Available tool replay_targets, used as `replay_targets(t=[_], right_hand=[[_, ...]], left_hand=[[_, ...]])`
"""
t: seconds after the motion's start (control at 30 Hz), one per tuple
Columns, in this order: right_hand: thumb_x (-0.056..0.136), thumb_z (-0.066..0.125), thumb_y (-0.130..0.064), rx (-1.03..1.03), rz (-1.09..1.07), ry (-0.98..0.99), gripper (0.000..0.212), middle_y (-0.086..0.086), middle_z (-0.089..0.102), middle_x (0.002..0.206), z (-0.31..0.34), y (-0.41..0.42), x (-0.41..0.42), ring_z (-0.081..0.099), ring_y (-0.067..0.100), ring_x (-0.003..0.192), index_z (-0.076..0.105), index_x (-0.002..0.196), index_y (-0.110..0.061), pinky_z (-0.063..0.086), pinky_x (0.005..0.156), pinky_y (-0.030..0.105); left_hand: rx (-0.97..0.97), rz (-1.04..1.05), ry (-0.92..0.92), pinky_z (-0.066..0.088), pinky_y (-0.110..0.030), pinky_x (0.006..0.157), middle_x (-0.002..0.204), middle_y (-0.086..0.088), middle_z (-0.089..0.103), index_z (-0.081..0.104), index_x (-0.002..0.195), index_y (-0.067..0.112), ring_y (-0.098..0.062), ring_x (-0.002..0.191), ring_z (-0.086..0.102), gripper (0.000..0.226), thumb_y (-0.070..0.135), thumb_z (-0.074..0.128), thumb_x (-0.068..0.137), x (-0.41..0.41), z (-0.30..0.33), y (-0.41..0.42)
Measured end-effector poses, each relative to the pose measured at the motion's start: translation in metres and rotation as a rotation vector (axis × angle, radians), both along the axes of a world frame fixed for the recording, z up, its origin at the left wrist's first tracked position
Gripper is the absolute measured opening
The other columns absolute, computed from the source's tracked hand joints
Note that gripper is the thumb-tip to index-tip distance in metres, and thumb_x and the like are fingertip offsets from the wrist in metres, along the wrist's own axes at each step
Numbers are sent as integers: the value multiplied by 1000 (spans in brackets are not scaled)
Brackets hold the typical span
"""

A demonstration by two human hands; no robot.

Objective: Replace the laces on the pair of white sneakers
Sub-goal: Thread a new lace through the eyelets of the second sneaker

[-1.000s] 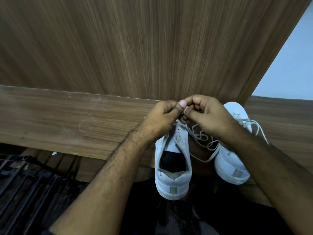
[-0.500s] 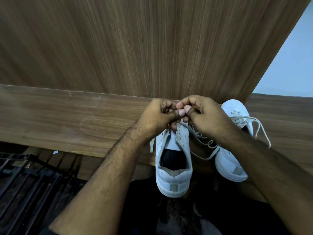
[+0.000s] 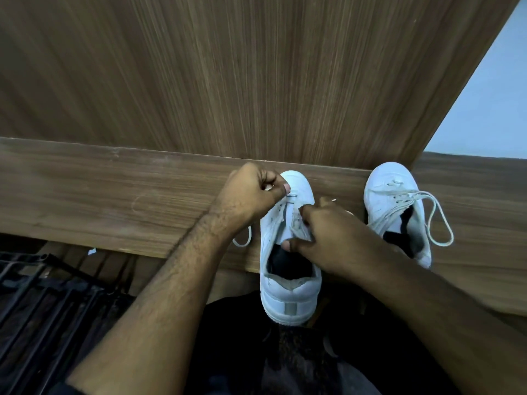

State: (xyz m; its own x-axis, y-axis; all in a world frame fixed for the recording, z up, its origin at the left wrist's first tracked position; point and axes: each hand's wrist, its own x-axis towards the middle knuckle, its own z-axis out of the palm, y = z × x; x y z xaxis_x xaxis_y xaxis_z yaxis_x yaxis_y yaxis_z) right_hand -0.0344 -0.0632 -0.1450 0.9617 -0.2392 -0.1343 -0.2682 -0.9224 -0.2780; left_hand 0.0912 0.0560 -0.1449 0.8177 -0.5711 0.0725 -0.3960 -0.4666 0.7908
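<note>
The near sneaker (image 3: 288, 246) is lying toe-away, heel overhanging the wooden ledge (image 3: 114, 201); the left hand (image 3: 251, 192) is pinching its lace (image 3: 242, 240) at the toe eyelets while the right hand (image 3: 328, 240) is gripping the tongue, nearer the heel.

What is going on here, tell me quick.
A person is lacing a white sneaker that lies on a wooden ledge, its heel over the edge. The left hand pinches a lace near the toe eyelets, and the right hand holds the tongue area. The second sneaker sits to the right, laced, with a loose loop beside it.
</note>
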Motion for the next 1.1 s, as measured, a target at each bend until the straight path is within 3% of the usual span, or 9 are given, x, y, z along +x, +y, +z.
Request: replay_targets(t=[0.1, 0.23, 0.33, 0.4, 0.53, 0.67, 0.87, 1.0, 1.1], right_hand=[[91, 55, -35, -79, -102, -118, 24, 8, 54, 111, -3, 10, 5, 60, 32, 100, 58, 104, -15, 41, 72, 34], [89, 54, -35, 0, -229, -171, 23, 4, 67, 100, -1, 2, 11, 64, 31, 95, 64, 101, -18, 49, 75, 35], [87, 59, -28, 211, -297, -215, 18, 1, 70, 80, -3, -14, 12, 66, 25, 83, 71, 92, -16, 53, 71, 34], [86, 62, -22, 385, -341, -230, 13, -5, 68, 70, -5, -21, 12, 65, 19, 73, 74, 89, -18, 48, 66, 28], [88, 61, -12, 760, -466, -199, 15, 8, 70, 65, -6, -24, 12, 55, 20, 47, 75, 87, -17, 47, 52, 31], [91, 58, -6, 853, -501, -149, 18, 12, 69, 71, -4, -24, 13, 52, 15, 40, 74, 90, -14, 46, 45, 26], [94, 58, -5, 913, -482, -98, 19, 10, 74, 83, -3, -28, 12, 64, 18, 63, 73, 96, -15, 52, 54, 29], [93, 58, -7, 900, -475, -94, 18, 10, 75, 85, -2, -29, 11, 64, 18, 64, 74, 95, -16, 53, 55, 30], [94, 57, -5, 915, -460, -91, 19, 10, 75, 84, -1, -30, 10, 67, 21, 68, 74, 95, -15, 57, 61, 35]], left_hand=[[53, 7, -37, 38, -7, 55, 52, 21, 61, 80, 80, 19, 9, 52, 51, 13, 24, 73, 89, -3, 1, -2], [131, 32, -60, 39, -3, 56, 53, 20, 62, 80, 81, 15, 10, 58, 56, 11, 17, 71, 87, -6, -1, -6], [133, 67, -36, 55, -27, 80, 64, 13, 68, 78, 76, 16, -2, 71, 63, 13, 17, 69, 85, -10, -6, -12], [156, 75, -42, 55, -35, 79, 63, 10, 67, 77, 74, 15, -9, 71, 63, 13, 20, 69, 84, -13, -11, -16], [175, 149, -10, 59, -36, 76, 71, 0, 72, 74, 76, 10, -17, 76, 68, 15, 22, 67, 82, -13, -19, -27], [171, 237, 55, 44, -26, 76, 72, -3, 72, 73, 78, 9, -20, 78, 69, 19, 25, 66, 85, -16, -23, -33], [146, 285, 127, 25, -26, 80, 74, -6, 71, 70, 73, 7, -21, 81, 68, 25, 27, 68, 89, -18, -24, -36], [130, 269, 107, 48, -27, 76, 67, -7, 69, 65, 66, 5, -25, 73, 68, 29, 26, 68, 86, -18, -26, -37], [75, 258, 200, 40, -21, 63, 59, -8, 61, 64, 68, -3, -20, 56, 57, 29, 20, 68, 85, -19, -27, -36]])
